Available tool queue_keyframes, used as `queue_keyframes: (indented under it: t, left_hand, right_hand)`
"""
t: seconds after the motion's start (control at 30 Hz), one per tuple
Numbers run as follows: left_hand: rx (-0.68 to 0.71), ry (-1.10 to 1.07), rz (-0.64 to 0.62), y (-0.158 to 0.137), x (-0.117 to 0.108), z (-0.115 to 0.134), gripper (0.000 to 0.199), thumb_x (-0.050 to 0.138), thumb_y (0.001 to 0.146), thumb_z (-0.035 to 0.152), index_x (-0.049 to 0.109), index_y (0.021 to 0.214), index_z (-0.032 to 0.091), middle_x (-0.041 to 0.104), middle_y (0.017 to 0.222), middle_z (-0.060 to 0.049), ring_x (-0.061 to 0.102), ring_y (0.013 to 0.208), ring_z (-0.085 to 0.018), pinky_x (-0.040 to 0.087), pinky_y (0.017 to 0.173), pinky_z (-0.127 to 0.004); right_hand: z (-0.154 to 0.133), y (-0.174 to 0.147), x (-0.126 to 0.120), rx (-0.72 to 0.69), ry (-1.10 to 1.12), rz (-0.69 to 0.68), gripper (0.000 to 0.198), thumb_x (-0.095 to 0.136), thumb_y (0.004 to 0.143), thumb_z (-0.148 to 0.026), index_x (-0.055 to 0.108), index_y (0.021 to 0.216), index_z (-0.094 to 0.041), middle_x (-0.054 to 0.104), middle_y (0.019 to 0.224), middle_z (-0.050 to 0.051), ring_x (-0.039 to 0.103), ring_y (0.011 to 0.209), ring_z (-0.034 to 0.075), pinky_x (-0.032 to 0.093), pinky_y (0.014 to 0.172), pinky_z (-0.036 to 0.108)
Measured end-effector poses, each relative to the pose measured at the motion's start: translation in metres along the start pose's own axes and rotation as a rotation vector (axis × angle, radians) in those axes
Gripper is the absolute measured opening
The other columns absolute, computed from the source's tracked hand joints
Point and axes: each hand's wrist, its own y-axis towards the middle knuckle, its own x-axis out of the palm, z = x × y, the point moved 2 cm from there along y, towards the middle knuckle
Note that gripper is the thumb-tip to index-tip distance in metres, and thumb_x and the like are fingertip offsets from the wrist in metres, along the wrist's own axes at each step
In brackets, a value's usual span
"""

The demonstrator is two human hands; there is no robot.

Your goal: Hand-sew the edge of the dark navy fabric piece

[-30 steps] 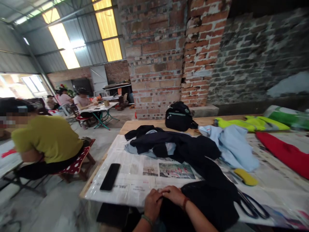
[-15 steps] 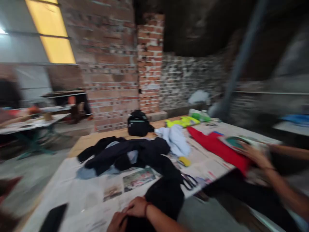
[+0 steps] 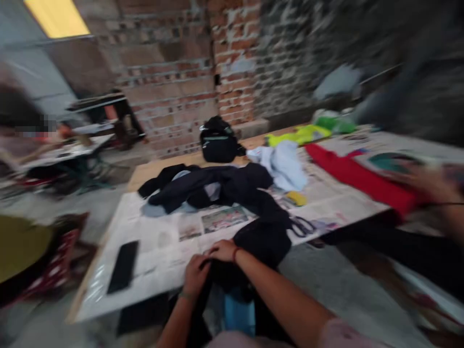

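At the near edge of the table, my left hand [image 3: 196, 274] is closed on an edge of a black garment [image 3: 263, 241]. Close beside it, my right hand [image 3: 222, 251], with a red band at the wrist, also grips that garment. The fingertips nearly meet and are blurred, so anything small between them is hidden. From my hands the dark cloth runs up into a heap of navy and black fabric [image 3: 217, 179] with pale blue parts. Dark-handled scissors [image 3: 302, 226] lie just right of the garment.
Newspaper [image 3: 163, 263] covers the table, with a black phone [image 3: 123, 267] at left. Beyond are a black bag [image 3: 218, 145], white cloth [image 3: 286, 166], a yellow object [image 3: 296, 197] and neon cloth [image 3: 299, 135]. At right, a co-worker's hand [image 3: 426, 179] is over red fabric [image 3: 357, 176].
The view has tilted down and turned left, bringing more of my forearms and the phone into sight. My hands remain together on the black garment.
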Motion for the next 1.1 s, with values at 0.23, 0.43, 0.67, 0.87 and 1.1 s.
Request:
queue_keyframes:
  t: [0.23, 0.43, 0.67, 0.87, 1.1]
  left_hand:
    - [-0.088, 0.035, 0.005, -0.009, 0.007, -0.005, 0.021, 0.053, 0.069, 0.01, 0.066, 0.082, 0.021, 0.06, 0.075, -0.002, 0.056, 0.075, -0.014, 0.047, 0.071, -0.027]
    - [-0.065, 0.028, -0.011, -0.018, 0.012, -0.003, 0.022, 0.056, 0.066, 0.008, 0.067, 0.081, 0.02, 0.06, 0.074, -0.002, 0.054, 0.077, -0.014, 0.045, 0.072, -0.025]
    - [-0.094, 0.02, 0.016, -0.016, 0.011, -0.004, 0.021, 0.056, 0.066, 0.01, 0.067, 0.081, 0.019, 0.059, 0.072, -0.002, 0.054, 0.075, -0.014, 0.045, 0.07, -0.025]
    - [-0.054, 0.015, -0.047, -0.008, 0.008, -0.003, 0.022, 0.054, 0.066, 0.009, 0.065, 0.081, 0.021, 0.059, 0.077, 0.0, 0.054, 0.079, -0.014, 0.045, 0.075, -0.027]
    - [-0.054, 0.026, -0.019, -0.006, 0.008, -0.009, 0.018, 0.055, 0.067, 0.012, 0.062, 0.08, 0.021, 0.056, 0.078, 0.0, 0.054, 0.078, -0.014, 0.045, 0.073, -0.028]
  right_hand:
    - [0.01, 0.006, 0.017, 0.088, 0.09, -0.074, 0.026, 0.051, 0.074, -0.044, 0.067, 0.089, -0.032, 0.066, 0.096, -0.005, 0.056, 0.099, 0.017, 0.034, 0.092, 0.032]
    - [0.013, 0.003, 0.024, 0.083, 0.024, -0.137, 0.029, 0.047, 0.077, -0.043, 0.068, 0.092, -0.028, 0.064, 0.102, -0.001, 0.055, 0.102, 0.02, 0.035, 0.089, 0.033]
    - [0.01, 0.002, 0.02, 0.052, 0.048, -0.152, 0.028, 0.05, 0.075, -0.041, 0.067, 0.094, -0.031, 0.063, 0.104, -0.003, 0.052, 0.106, 0.019, 0.032, 0.094, 0.033]
    - [0.003, 0.001, 0.008, 0.098, 0.066, -0.105, 0.027, 0.051, 0.073, -0.044, 0.066, 0.092, -0.035, 0.064, 0.102, -0.008, 0.053, 0.105, 0.016, 0.032, 0.094, 0.029]
    - [0.001, 0.004, 0.01, 0.162, 0.057, -0.031, 0.018, 0.057, 0.066, -0.036, 0.068, 0.079, -0.032, 0.068, 0.087, -0.008, 0.057, 0.093, 0.015, 0.029, 0.092, 0.031]
